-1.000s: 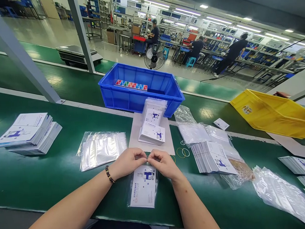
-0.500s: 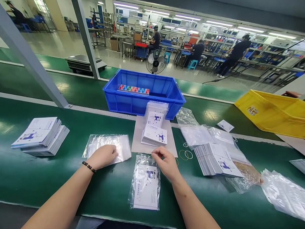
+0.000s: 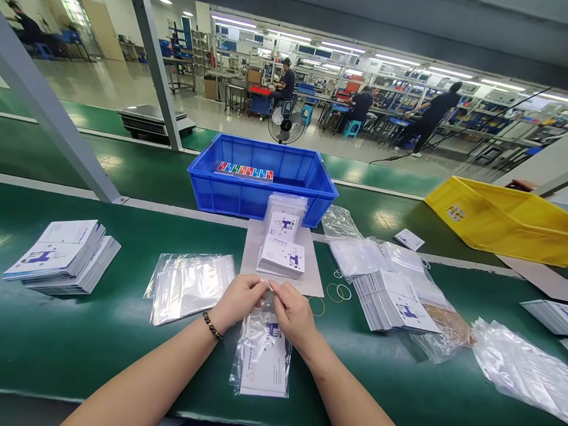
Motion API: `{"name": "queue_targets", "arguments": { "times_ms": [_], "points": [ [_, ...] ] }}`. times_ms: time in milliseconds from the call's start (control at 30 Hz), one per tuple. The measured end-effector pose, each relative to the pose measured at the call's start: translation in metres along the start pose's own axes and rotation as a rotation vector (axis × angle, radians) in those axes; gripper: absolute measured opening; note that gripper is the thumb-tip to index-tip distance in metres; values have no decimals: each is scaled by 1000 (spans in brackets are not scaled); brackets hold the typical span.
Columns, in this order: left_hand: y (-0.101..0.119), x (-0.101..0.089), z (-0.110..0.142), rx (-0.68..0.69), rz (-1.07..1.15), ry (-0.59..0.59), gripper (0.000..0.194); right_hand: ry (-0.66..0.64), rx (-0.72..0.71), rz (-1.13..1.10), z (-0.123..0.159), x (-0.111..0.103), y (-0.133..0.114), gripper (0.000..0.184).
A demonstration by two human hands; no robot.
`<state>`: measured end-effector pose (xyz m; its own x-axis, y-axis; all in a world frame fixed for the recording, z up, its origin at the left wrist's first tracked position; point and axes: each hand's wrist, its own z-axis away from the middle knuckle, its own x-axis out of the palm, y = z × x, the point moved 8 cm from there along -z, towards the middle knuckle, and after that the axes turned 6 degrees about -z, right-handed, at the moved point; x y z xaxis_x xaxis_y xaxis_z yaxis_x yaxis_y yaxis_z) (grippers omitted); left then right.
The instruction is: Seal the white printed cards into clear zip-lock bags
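My left hand (image 3: pixel 243 300) and my right hand (image 3: pixel 293 312) meet at the top edge of a clear plastic bag (image 3: pixel 237 370), both closed with thumbs and fingertips pinching it. Inside the bag lies a white printed booklet (image 3: pixel 265 363) with a purple picture, flat on the green work surface. Left of my left hand is a pile of clear plastic bags (image 3: pixel 188 288). Just beyond my hands, a stack of white booklets (image 3: pixel 280 258), some in bags, rests on a pale sheet (image 3: pixel 249 258).
A blue bin (image 3: pixel 265 198) stands behind the stack. Booklet stacks lie at the left (image 3: pixel 57 252) and right (image 3: pixel 394 302), near rubber bands (image 3: pixel 336 292) and more plastic bags (image 3: pixel 526 366). A yellow bin (image 3: pixel 508 224) is at the right; a metal post (image 3: pixel 61 103) rises at left.
My left hand has moved right, from the pile of bags to the bagged booklet's top edge. My right hand has shifted slightly left and lower, joining it there.
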<state>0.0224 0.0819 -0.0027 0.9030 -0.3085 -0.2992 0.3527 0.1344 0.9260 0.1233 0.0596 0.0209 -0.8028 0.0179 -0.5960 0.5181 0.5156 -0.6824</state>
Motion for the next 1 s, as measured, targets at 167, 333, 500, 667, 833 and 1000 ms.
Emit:
{"name": "queue_targets", "arguments": {
  "times_ms": [167, 333, 500, 667, 833, 1000],
  "points": [
    [-13, 4, -6, -7, 167, 57, 26, -7, 96, -156, -4, -3, 1, 18],
    [-6, 7, 0, 88, 49, 17, 28, -26, 195, -170, -5, -1, 11, 24],
    [-2, 13, 5, 136, -51, -41, 26, 89, 261, 46, -6, -9, 24, 24],
    [-14, 3, -3, 10, 124, -14, 32, 47, 10, 75, -7, -8, 2, 18],
    [-1, -23, -2, 120, -43, 126, 29, -105, -33, 56, -6, -1, -3, 22],
    [40, -16, 17, 575, -465, 28, 17, -246, 97, -206, -8, -9, 7, 19]
  ]
}}
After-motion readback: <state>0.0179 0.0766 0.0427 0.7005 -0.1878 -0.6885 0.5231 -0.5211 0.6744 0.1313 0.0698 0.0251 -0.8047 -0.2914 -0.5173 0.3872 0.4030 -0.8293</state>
